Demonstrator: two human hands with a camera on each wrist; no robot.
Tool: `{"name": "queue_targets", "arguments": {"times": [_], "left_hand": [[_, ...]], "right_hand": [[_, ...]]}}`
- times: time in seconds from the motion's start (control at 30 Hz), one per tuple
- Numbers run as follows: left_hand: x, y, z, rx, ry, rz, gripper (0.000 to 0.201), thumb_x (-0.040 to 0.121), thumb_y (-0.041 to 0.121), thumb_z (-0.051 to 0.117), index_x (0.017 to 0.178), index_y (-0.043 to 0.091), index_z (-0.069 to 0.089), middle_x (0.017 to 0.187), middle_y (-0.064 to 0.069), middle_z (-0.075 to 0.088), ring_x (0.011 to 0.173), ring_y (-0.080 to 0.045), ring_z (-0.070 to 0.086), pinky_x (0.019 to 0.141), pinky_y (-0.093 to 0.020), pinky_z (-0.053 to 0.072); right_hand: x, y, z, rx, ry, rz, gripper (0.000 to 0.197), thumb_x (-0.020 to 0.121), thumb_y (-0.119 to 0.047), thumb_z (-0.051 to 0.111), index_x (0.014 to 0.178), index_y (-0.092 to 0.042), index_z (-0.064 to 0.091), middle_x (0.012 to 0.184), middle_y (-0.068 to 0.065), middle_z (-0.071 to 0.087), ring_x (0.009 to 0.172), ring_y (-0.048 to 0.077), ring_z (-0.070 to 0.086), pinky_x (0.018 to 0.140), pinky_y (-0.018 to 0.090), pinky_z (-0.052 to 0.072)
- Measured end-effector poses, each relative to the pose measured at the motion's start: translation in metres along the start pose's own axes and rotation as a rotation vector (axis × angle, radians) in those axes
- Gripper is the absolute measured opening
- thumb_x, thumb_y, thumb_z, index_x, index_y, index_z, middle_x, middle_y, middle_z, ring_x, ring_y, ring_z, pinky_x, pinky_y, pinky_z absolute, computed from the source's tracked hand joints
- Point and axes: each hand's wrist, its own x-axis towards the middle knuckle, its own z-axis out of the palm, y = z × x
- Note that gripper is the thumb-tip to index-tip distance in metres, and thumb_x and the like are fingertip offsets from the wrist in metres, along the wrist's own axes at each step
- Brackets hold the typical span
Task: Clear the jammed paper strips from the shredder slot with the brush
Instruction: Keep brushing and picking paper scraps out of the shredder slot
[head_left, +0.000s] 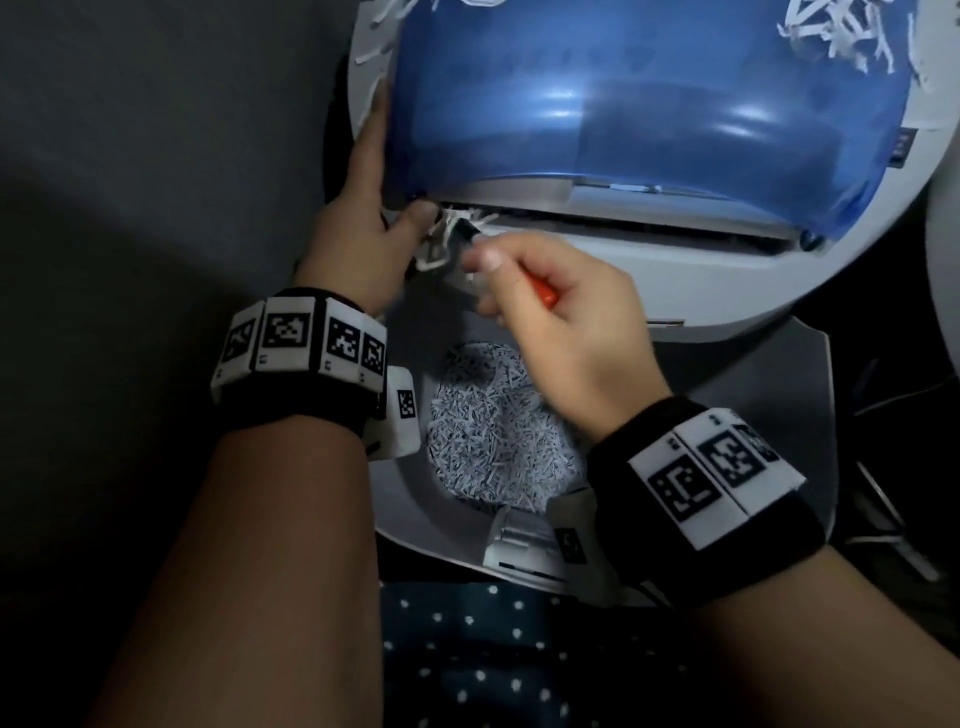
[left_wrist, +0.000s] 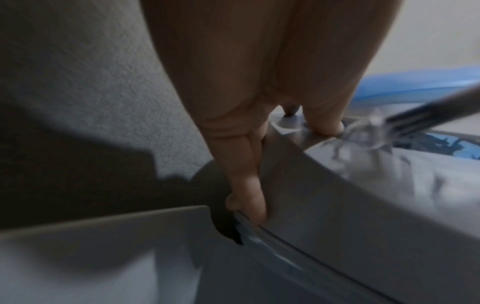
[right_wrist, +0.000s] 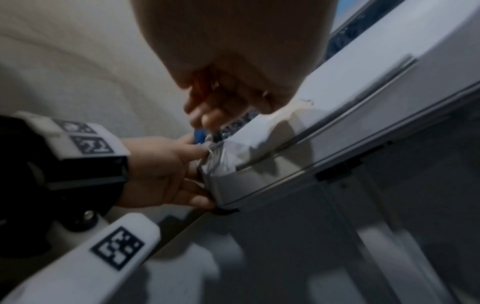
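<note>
Strips (head_left: 441, 239) of white paper bunch up at the left end of the shredder (head_left: 727, 280) slot (head_left: 623, 221), spilling over its grey lip. The right hand (head_left: 561, 322) curls tight round the orange handle of the brush (head_left: 470, 235), whose dark tip is buried in that bunch. The left hand (head_left: 358, 228) braces the shredder's left edge, fingers straight along the rim and thumb resting right beside the wad.

That thumb sits very near the working tip, so a slip of the brush could jab it. A hard flick would likely scatter the paper past the bin (head_left: 769, 395) below, where older shreds (head_left: 493, 426) already lie heaped. Pushing inward instead of raking outward might pack the jam deeper into the cutters. The tilted blue hood (head_left: 649, 93) also seems to depend on that bracing hand.
</note>
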Motion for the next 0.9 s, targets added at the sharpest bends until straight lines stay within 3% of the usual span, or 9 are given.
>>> {"name": "queue_targets", "arguments": {"times": [0.1,0.2,0.33,0.4,0.53,0.63,0.77,0.83,0.9], "left_hand": [[0.002,-0.003,0.000,-0.023,-0.004,-0.008,0.082,0.097,0.016,0.057,0.154,0.049,0.008,0.148,0.013,0.049,0.126,-0.012,0.054,0.104,-0.048,0.048],[0.002,-0.004,-0.001,-0.024,-0.016,-0.013,0.082,0.097,0.018,0.058,0.154,0.050,0.008,0.151,0.012,0.046,0.132,-0.015,0.049,0.106,-0.051,0.046],[0.001,-0.002,-0.002,-0.010,-0.014,-0.004,0.082,0.097,0.016,0.057,0.156,0.045,0.007,0.153,0.011,0.044,0.135,-0.013,0.046,0.111,-0.046,0.041],[0.001,-0.001,-0.002,-0.001,-0.018,0.010,0.081,0.098,0.014,0.055,0.157,0.042,0.007,0.152,0.012,0.043,0.133,-0.010,0.048,0.112,-0.043,0.040],[0.000,-0.001,-0.004,-0.045,-0.019,-0.017,0.080,0.099,0.015,0.055,0.155,0.050,0.009,0.143,0.015,0.052,0.104,-0.004,0.061,0.100,-0.046,0.051],[-0.001,-0.001,-0.005,-0.049,-0.032,-0.020,0.081,0.099,0.015,0.055,0.154,0.051,0.009,0.144,0.014,0.050,0.103,-0.007,0.060,0.100,-0.050,0.050],[-0.002,0.001,-0.006,-0.028,-0.031,-0.016,0.081,0.099,0.016,0.055,0.154,0.050,0.007,0.148,0.013,0.048,0.119,-0.018,0.059,0.102,-0.052,0.049],[-0.002,0.001,-0.007,-0.023,-0.028,-0.008,0.080,0.099,0.016,0.054,0.155,0.049,0.006,0.149,0.014,0.047,0.123,-0.021,0.057,0.103,-0.051,0.048],[-0.002,0.000,-0.007,-0.030,-0.025,-0.003,0.080,0.099,0.017,0.054,0.155,0.049,0.007,0.149,0.016,0.046,0.124,-0.020,0.057,0.103,-0.051,0.048]], "right_hand": [[-0.001,-0.002,-0.018,0.020,0.265,-0.011,0.038,0.094,-0.034,0.052,0.060,-0.023,0.066,0.054,-0.006,0.060,0.055,0.005,0.055,0.061,0.034,0.047],[0.001,-0.004,-0.027,-0.047,0.454,-0.006,0.043,0.093,-0.030,0.048,0.053,-0.021,0.060,0.059,0.000,0.060,0.055,0.006,0.052,0.060,0.031,0.042],[0.003,-0.008,-0.008,-0.170,0.304,-0.143,0.046,0.100,-0.031,0.047,0.068,-0.006,0.068,0.066,0.006,0.064,0.070,0.023,0.059,0.067,0.043,0.046],[-0.002,-0.008,-0.002,-0.149,0.206,-0.155,0.047,0.100,-0.033,0.048,0.065,-0.010,0.069,0.065,0.003,0.067,0.070,0.024,0.064,0.068,0.045,0.049],[-0.004,-0.009,-0.019,-0.129,0.357,-0.130,0.053,0.100,-0.039,0.044,0.058,-0.013,0.065,0.058,0.004,0.066,0.059,0.025,0.064,0.062,0.047,0.051],[0.008,-0.011,-0.031,-0.048,0.491,-0.180,0.041,0.101,-0.037,0.047,0.068,-0.023,0.066,0.067,-0.003,0.071,0.062,0.019,0.064,0.064,0.046,0.052],[0.004,-0.005,-0.014,-0.225,0.208,-0.156,0.033,0.099,-0.042,0.053,0.092,-0.020,0.077,0.084,0.001,0.074,0.081,0.021,0.067,0.074,0.043,0.053],[-0.001,-0.005,-0.009,-0.259,0.102,-0.121,0.034,0.099,-0.042,0.054,0.089,-0.018,0.075,0.076,0.000,0.071,0.076,0.022,0.066,0.070,0.042,0.052],[-0.001,-0.009,-0.013,-0.189,0.172,-0.116,0.043,0.098,-0.042,0.051,0.076,-0.012,0.071,0.058,0.001,0.061,0.059,0.022,0.059,0.059,0.042,0.049]]}}
